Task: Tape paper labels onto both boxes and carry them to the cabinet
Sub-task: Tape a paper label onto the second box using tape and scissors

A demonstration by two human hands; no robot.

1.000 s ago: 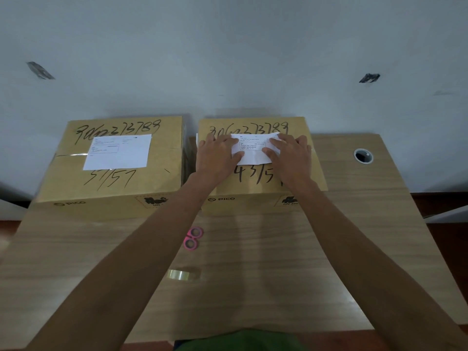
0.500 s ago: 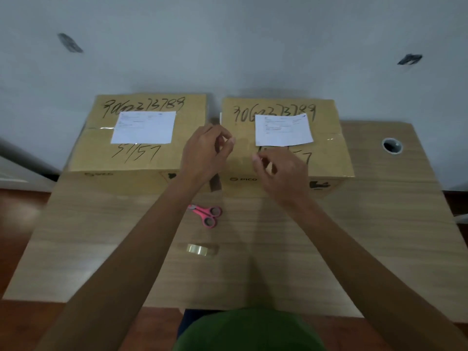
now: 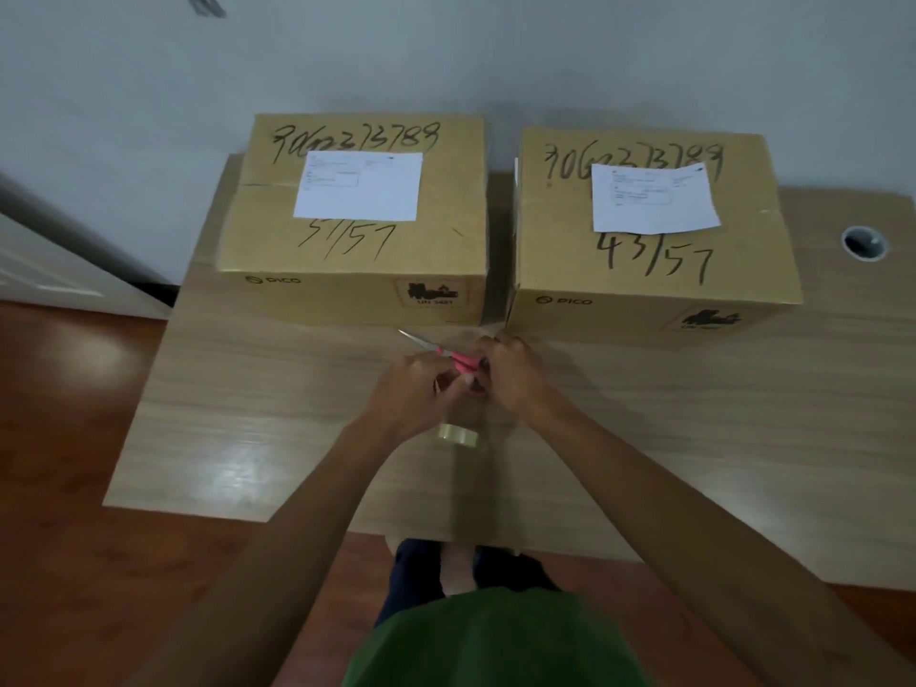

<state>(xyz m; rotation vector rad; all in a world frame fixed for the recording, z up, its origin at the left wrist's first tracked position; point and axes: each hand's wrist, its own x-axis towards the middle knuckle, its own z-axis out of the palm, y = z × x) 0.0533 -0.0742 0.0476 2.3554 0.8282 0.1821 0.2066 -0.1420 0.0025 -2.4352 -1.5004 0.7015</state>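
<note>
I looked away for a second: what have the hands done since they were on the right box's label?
Both hands left the label and drew back to the table. The right hand now grips the pink scissors; the left hand meets it above the tape roll, its grip unclear. Both boxes, both labels and the roll stayed put.

Pink scissors (image 3: 458, 360): handles hiding under both hands. Label (image 3: 654, 198) print: blurring, unreadable. Tape roll (image 3: 458, 433): partly smearing.

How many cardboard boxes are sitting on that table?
2. The left box stands at the table's back edge by the wall; the right box stands beside it. None seems hidden.
</note>
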